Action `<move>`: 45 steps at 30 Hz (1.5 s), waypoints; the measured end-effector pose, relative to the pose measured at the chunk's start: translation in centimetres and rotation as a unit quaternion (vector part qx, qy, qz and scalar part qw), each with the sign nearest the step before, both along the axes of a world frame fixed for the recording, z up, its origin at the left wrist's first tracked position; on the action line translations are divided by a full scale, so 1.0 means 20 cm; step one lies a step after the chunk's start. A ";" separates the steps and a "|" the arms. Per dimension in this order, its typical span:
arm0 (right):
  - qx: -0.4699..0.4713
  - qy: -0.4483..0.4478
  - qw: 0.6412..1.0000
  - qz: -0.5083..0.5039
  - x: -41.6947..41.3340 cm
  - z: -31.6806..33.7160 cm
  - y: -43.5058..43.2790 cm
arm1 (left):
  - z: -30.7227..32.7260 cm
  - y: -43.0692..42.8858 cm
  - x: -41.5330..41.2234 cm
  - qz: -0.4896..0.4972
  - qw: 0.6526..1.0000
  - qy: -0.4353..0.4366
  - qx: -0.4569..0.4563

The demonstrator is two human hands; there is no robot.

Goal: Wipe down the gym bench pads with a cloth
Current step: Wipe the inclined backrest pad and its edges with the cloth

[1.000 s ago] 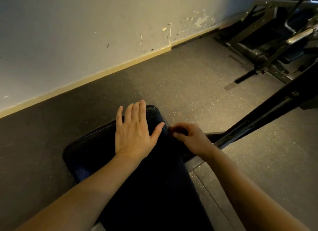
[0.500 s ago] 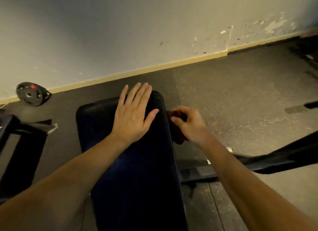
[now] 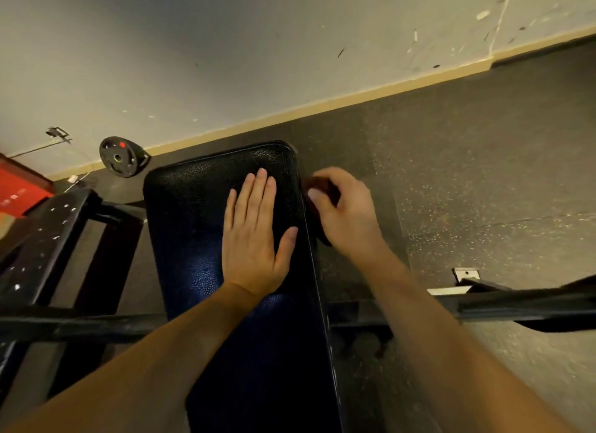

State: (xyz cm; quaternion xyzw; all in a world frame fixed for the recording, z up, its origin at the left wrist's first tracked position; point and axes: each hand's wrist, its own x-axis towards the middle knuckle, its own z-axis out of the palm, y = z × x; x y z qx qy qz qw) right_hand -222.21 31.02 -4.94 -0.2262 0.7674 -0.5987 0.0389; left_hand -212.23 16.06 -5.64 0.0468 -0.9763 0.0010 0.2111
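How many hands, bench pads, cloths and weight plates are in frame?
hands: 2, left hand and right hand
bench pad: 1
cloth: 1, gripped in the right hand
weight plate: 1, by the wall
total: 5

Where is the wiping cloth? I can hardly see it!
In the head view, the dark cloth is bunched in the right hand, held against the right side edge of the bench pad, across from the left hand lying flat on top.
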 end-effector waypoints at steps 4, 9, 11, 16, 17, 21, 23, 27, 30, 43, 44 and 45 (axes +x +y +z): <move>0.053 -0.011 0.996 0.071 0.36 -0.18 0.24 | 0.00 0.00 0.00 -0.002 1.000 -0.004 -0.006; 0.014 0.056 0.998 -0.011 -0.07 0.07 -0.03 | 0.00 0.00 -0.01 0.001 1.000 -0.008 -0.011; -0.004 0.053 0.999 -0.011 -0.05 0.08 -0.05 | 0.00 0.01 -0.01 0.004 1.000 -0.009 -0.013; 0.077 -0.028 0.994 0.066 0.41 -0.23 0.25 | 0.00 0.01 -0.01 0.007 1.000 -0.011 -0.015; 0.086 -0.027 0.994 0.063 0.41 -0.26 0.25 | 0.00 0.01 -0.01 0.009 1.000 -0.011 -0.016; 0.044 0.022 0.998 -0.028 0.10 -0.07 0.02 | -0.01 0.01 -0.02 0.009 1.000 -0.010 -0.016; -0.001 0.015 0.999 -0.042 0.02 -0.01 -0.05 | -0.01 0.00 -0.02 0.007 1.000 -0.007 -0.019; 0.031 -0.077 0.996 0.012 0.31 -0.22 0.13 | -0.01 0.01 -0.02 0.011 1.000 -0.008 -0.021; 0.091 -0.101 0.988 0.067 0.43 -0.29 0.24 | -0.01 0.01 -0.02 0.014 1.000 -0.011 -0.019; 0.088 -0.204 0.968 0.118 0.47 -0.36 0.31 | 0.00 0.01 -0.01 0.009 1.000 -0.006 -0.029; 0.073 -0.166 0.980 0.086 0.38 -0.31 0.25 | 0.00 0.01 -0.02 0.009 0.999 -0.009 -0.030; 0.055 -0.120 0.990 0.054 0.29 -0.23 0.18 | 0.00 0.02 -0.02 0.010 0.999 -0.012 -0.031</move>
